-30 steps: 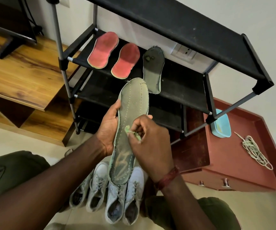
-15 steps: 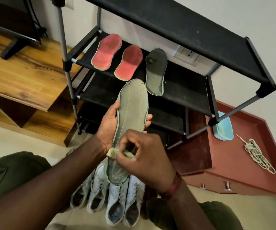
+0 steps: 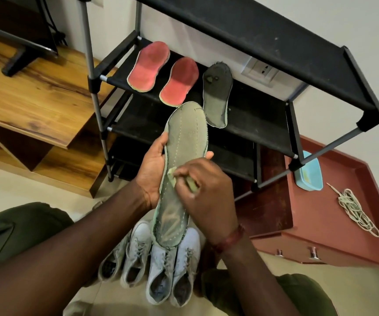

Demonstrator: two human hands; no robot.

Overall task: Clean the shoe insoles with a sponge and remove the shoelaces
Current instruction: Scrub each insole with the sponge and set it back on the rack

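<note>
The left hand is holding a green insole up in front of the black shoe rack. Its grip is wrapping round the insole's middle from behind, with the thumb lying along the left edge and a fingertip showing past the right edge. The insole is standing nearly upright, its lower end hanging just above the shoes on the floor. The right hand is pinching a small pale green sponge in a tight grip and pressing it against the insole's face near the middle. Only two bits of the sponge are showing between the fingers. A reddish bracelet is sitting on that wrist.

On the rack's second shelf two red insoles are lying side by side, and a dark insole is lying just to their right. Four pale sneakers are standing in a row on the floor between the person's knees, with laces showing on their uppers. A loose bundle of shoelaces is lying on the red-brown cabinet to the right, near a light blue tub that is sitting by the rack's right leg.
</note>
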